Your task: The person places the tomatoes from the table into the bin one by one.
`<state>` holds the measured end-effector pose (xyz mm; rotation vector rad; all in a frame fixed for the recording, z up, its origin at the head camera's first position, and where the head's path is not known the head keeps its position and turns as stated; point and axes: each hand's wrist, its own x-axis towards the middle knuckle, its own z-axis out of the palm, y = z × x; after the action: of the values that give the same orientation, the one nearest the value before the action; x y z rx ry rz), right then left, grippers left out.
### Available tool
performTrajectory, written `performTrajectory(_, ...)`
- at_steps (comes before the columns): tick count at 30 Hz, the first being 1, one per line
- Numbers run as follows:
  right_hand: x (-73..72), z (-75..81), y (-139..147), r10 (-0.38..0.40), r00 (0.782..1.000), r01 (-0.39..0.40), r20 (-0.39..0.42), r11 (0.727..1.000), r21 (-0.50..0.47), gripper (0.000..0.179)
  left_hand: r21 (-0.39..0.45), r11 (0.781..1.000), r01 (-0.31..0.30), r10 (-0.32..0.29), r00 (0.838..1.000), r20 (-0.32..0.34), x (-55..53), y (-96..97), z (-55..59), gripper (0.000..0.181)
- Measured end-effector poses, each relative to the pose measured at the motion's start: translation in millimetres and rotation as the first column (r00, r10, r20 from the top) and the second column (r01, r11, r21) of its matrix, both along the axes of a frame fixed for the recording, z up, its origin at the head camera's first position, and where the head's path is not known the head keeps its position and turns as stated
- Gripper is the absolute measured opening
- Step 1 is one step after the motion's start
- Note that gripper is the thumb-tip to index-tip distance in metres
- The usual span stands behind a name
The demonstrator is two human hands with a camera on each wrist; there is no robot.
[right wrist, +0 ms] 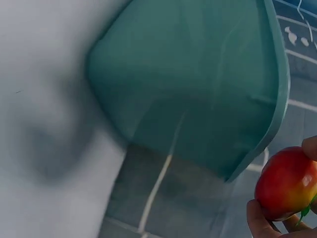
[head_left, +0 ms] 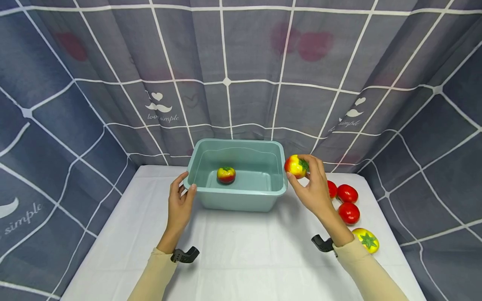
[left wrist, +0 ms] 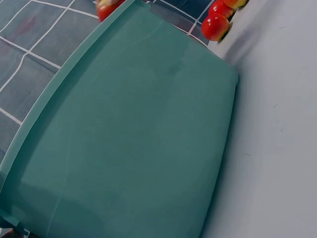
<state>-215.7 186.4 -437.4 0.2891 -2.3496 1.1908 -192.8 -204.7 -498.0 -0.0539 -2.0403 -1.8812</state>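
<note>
A teal plastic basin (head_left: 233, 200) stands on the white-covered table. My left hand (head_left: 180, 205) grips its left rim, thumb on the near side and fingers on the outer edge. Inside the basin lies one red-and-yellow fruit with a green top (head_left: 226, 175), like a toy mangosteen or persimmon. My right hand (head_left: 312, 184) pinches a similar red-and-yellow fruit (head_left: 296, 166) just outside the basin's right rim, at about rim height. In the right wrist view, fingers and thumb surround this glossy fruit (right wrist: 286, 184), its green leaf pointing down.
Several red tomato-like fruits (head_left: 347, 193) lie right of the basin, one partly behind my right hand. Nearer, a yellow fruit with a green star-shaped top (head_left: 367, 240) sits partly behind my right forearm. A grey checked curtain (head_left: 248, 104) hangs behind the table and on both sides.
</note>
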Motion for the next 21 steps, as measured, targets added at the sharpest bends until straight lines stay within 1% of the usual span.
performTrajectory(3,-7.0,10.2,-14,0.051,0.999,-0.051,-0.005,0.999,0.009,0.060,-0.006,1.000,0.004,-0.004,1.000,-0.007,0.0,-1.1,-0.1,0.055)
performTrajectory(5,-11.5,15.1,-23,0.086,0.996,-0.086,0.000,0.996,0.033,0.059,-0.009,1.000,0.002,-0.002,1.000,-0.011,0.4,-2.1,-0.1,0.055)
performTrajectory(8,-19.3,21.3,-33,0.131,0.991,-0.132,0.023,0.988,0.082,0.059,-0.011,1.000,0.001,-0.001,1.000,-0.012,0.0,-1.2,0.7,0.055)
performTrajectory(11,-29.2,24.0,-41,0.173,0.983,-0.179,0.058,0.974,0.135,0.058,-0.006,1.000,-0.001,0.001,1.000,-0.013,0.2,-1.0,1.0,0.055)
performTrajectory(13,-36.0,24.9,-47,0.191,0.978,-0.203,0.086,0.965,0.164,0.057,-0.001,1.000,-0.002,0.002,1.000,-0.013,0.4,-1.2,1.2,0.055)
performTrajectory(17,-47.6,24.9,-57,0.205,0.969,-0.231,0.137,0.949,0.214,0.056,0.000,1.000,-0.004,0.004,1.000,-0.010,0.7,-1.5,1.2,0.055)
performTrajectory(21,-55.4,25.1,-66,0.216,0.959,-0.256,0.182,0.939,0.231,0.056,-0.003,1.000,-0.002,0.002,1.000,-0.004,0.5,-1.3,1.2,0.055)
